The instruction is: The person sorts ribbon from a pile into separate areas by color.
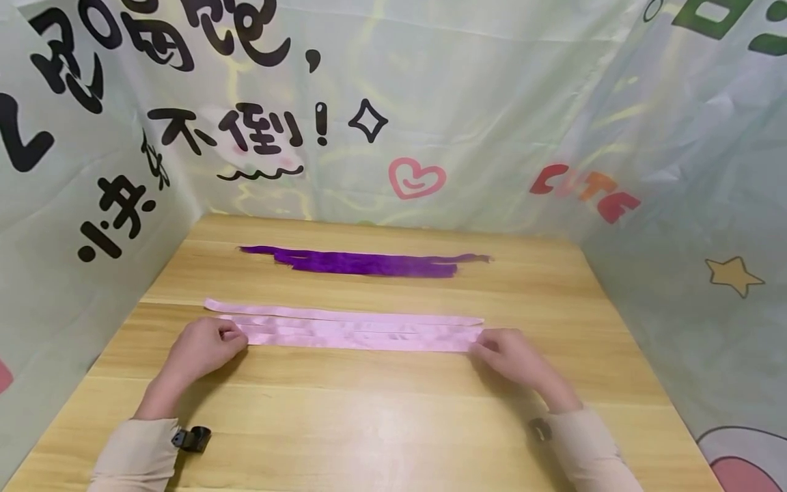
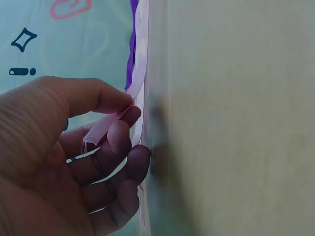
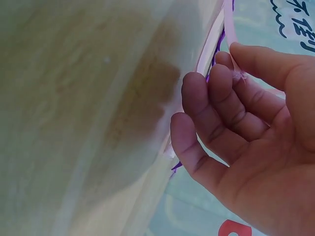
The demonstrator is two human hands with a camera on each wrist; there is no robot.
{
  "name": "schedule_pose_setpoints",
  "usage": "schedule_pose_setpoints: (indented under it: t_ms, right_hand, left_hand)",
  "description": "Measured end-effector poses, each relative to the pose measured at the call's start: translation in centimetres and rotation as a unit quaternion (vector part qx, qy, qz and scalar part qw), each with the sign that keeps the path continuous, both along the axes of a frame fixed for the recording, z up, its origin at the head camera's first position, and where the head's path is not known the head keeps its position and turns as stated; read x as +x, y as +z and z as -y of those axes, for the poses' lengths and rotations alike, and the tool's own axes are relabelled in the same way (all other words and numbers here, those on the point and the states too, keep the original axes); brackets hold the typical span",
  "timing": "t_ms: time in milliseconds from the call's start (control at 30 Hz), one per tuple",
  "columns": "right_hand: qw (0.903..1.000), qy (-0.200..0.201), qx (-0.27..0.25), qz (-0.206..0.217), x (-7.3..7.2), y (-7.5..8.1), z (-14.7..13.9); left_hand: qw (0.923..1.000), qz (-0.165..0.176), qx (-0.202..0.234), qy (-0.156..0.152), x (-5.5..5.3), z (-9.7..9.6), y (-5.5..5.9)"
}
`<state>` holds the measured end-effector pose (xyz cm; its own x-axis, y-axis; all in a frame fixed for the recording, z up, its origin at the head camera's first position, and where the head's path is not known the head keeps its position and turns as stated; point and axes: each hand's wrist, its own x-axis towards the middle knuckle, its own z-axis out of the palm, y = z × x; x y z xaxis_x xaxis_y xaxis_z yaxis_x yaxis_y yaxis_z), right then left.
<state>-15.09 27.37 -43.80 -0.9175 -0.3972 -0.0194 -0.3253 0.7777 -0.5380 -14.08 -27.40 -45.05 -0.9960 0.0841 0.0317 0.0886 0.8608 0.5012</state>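
Observation:
Several pale pink ribbon strips (image 1: 344, 318) lie side by side across the table in the head view. At their left end my left hand (image 1: 205, 347) pinches the near pink ribbon (image 2: 101, 129) between thumb and index finger, its frayed tip poking into the palm. The opposite end of that ribbon (image 3: 238, 73) is pinched by my right hand (image 1: 512, 355), with a few loose threads showing. Between the two hands the ribbon runs straight, close in front of the other pink strips. Farther back is a bunch of purple ribbon strips (image 1: 369, 264) with uneven ends.
The wooden table (image 1: 381, 424) is bounded at the back and sides by a printed cloth (image 1: 479, 116) with lettering and drawings. A small black device (image 1: 192, 439) sits at the left cuff, and another dark device (image 1: 541, 429) at the right cuff.

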Motion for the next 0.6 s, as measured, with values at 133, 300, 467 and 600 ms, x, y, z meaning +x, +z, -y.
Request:
schedule_pose_setpoints:
  t_ms: [133, 300, 467, 600]
  right_hand:
    - [1.0, 0.004, 0.002, 0.001, 0.03, -0.01, -0.03]
    - [1.0, 0.005, 0.002, 0.006, 0.01, -0.05, -0.13]
    - [0.9999, 0.004, -0.003, 0.01, 0.0, -0.13, -0.19]
    - [1.0, 0.0, -0.005, 0.008, -0.02, -0.35, -0.19]
  left_hand:
    - [0.9999, -0.005, -0.005, -0.008, -0.01, 0.07, 0.0]
    - [0.9998, -0.007, -0.012, -0.016, -0.2, 0.05, -0.14]
    - [0.9998, 0.001, -0.016, -0.012, -0.19, -0.18, -0.22]
    - [0.9996, 0.008, -0.024, -0.008, -0.25, -0.15, -0.18]
